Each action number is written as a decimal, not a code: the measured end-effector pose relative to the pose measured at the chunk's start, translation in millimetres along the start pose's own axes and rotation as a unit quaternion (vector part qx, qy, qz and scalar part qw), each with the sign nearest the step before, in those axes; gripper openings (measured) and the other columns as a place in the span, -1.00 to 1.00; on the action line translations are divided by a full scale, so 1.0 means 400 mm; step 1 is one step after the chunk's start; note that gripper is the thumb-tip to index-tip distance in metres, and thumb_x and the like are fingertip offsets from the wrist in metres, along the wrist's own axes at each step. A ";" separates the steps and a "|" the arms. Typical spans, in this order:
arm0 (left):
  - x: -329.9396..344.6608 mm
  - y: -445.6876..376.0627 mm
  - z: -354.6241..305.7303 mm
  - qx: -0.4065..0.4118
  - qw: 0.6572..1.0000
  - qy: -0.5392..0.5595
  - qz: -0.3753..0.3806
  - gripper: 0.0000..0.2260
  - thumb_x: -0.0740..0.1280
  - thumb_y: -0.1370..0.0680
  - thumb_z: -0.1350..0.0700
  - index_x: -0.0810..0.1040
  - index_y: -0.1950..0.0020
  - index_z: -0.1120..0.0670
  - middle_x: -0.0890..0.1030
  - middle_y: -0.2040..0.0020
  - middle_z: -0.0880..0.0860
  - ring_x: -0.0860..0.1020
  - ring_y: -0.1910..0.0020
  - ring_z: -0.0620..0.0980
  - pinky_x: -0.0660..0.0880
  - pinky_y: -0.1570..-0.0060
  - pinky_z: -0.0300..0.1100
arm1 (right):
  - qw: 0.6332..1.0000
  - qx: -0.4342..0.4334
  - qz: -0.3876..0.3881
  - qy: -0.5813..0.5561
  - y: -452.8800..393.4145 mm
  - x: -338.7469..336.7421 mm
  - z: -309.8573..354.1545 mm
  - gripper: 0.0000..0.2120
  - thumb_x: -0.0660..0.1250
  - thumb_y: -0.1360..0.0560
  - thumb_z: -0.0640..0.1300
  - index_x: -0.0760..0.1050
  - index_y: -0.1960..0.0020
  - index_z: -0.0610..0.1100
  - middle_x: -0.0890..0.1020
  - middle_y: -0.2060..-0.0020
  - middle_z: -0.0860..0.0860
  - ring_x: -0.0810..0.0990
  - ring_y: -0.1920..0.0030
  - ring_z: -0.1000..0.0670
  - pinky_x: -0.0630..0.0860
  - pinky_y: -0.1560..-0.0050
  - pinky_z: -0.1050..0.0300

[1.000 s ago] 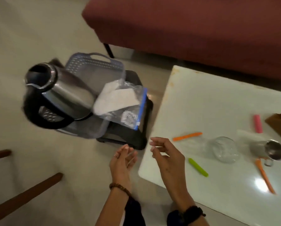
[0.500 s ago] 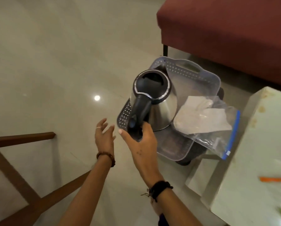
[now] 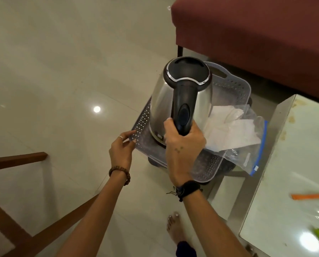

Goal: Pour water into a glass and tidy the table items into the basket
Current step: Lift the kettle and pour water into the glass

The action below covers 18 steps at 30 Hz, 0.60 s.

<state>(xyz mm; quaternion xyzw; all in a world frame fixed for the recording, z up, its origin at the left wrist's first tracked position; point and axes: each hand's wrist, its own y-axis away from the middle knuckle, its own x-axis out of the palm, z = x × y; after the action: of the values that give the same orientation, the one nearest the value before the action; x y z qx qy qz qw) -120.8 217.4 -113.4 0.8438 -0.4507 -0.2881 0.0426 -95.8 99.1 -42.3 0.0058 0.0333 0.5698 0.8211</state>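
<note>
My right hand (image 3: 182,143) is closed around the black handle of the kettle (image 3: 181,102), which stands in the basket (image 3: 234,88) at frame centre. My left hand (image 3: 120,151) pinches the basket's near-left rim. Bare floor (image 3: 62,71) lies wide open to the left; the table (image 3: 292,164) edge crowds the right.
</note>
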 end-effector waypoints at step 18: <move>0.309 0.498 -0.135 0.223 0.970 -0.037 0.086 -0.81 0.30 -0.51 0.22 0.50 -0.03 -0.05 0.57 0.06 -0.09 0.55 0.05 -0.09 0.50 0.03 -0.39 | 0.996 0.088 0.016 -0.006 0.061 -0.772 0.242 -0.68 0.30 -0.19 0.06 0.35 0.53 -0.18 0.37 0.63 -0.21 0.37 0.59 -0.05 0.38 0.55 0.22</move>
<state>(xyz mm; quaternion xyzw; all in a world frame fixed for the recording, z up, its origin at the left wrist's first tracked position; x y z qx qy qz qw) -186.1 -7.1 -57.7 0.7788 -0.5758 -0.2068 -0.1383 -220.5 -178.6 70.1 0.0818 0.0778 0.5776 0.8085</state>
